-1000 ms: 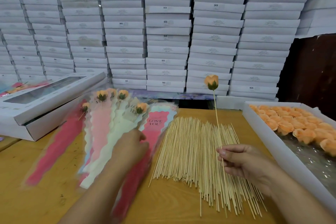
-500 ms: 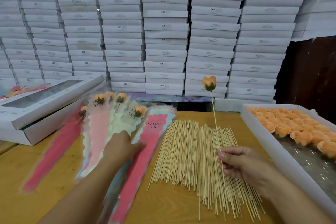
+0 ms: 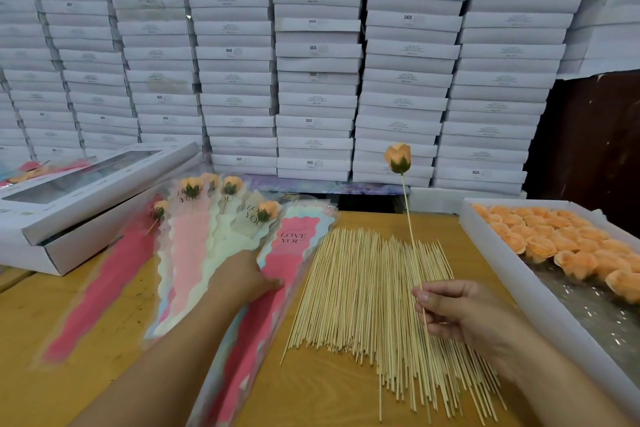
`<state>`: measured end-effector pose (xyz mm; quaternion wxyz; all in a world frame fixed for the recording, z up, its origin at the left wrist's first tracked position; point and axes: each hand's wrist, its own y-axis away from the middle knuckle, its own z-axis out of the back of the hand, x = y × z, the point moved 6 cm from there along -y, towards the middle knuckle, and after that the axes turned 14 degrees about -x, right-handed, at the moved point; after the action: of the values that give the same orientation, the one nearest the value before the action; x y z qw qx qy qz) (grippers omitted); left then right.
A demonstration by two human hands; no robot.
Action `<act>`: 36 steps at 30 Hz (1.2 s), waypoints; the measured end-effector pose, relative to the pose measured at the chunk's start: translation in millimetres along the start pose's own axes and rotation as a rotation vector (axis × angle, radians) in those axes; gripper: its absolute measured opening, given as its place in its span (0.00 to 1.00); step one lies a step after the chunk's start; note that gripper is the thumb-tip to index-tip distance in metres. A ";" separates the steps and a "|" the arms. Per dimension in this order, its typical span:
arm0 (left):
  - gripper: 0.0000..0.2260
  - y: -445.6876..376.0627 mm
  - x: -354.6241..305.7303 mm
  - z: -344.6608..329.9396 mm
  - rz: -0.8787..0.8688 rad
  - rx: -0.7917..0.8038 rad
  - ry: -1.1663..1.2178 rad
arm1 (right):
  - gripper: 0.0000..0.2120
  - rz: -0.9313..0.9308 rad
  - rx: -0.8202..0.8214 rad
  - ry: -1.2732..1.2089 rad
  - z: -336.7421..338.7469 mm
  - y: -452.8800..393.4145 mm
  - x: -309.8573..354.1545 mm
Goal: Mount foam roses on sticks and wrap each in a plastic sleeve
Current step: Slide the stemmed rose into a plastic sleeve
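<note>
— So, what is the biggest thing, at twelve o'clock?

— A wall of stacked white cartons (image 3: 315,55), behind the wooden table (image 3: 332,388). At nine o'clock lies a white box with a window lid (image 3: 86,198), and at three o'clock an open white tray (image 3: 512,274) with loose orange foam roses (image 3: 561,246) inside.

— And in the middle?

— A wide heap of bamboo sticks (image 3: 374,295) lies flat on the table. Just beside it, toward ten o'clock, plastic sleeves (image 3: 194,253) are spread like a fan, several with a rose already inside. The nearest one is the pink "LOVE YOU" sleeve (image 3: 287,253).

— What do the hands do?

— The left hand (image 3: 239,277) rests on the pink sleeve; the fingers are bent down, the tips press on it, but I cannot tell if they pinch it. The right hand (image 3: 460,312), at four o'clock, pinches a stick with a rose on top (image 3: 398,158) between thumb and curled fingers. The stick stands almost upright over the heap, the flower at one o'clock.
</note>
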<state>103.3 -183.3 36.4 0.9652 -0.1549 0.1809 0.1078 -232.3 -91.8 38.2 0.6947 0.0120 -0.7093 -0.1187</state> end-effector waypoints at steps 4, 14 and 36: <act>0.29 5.7 0.4 -1.6 -0.040 -0.052 -0.081 | 0.10 0.011 -0.006 -0.002 -0.1 -0.3 0.0; 0.16 15.2 -7.6 4.6 -0.021 -0.134 -0.050 | 0.10 0.017 -0.005 -0.012 0.9 -0.8 0.2; 0.09 49.0 -28.7 4.8 0.498 0.345 1.126 | 0.18 -0.004 0.095 -0.055 -5.8 -1.0 -2.3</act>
<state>65.7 -140.6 38.9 0.6795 0.0165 0.7056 0.2004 -226.7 -93.2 35.8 0.6733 0.0432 -0.7330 -0.0868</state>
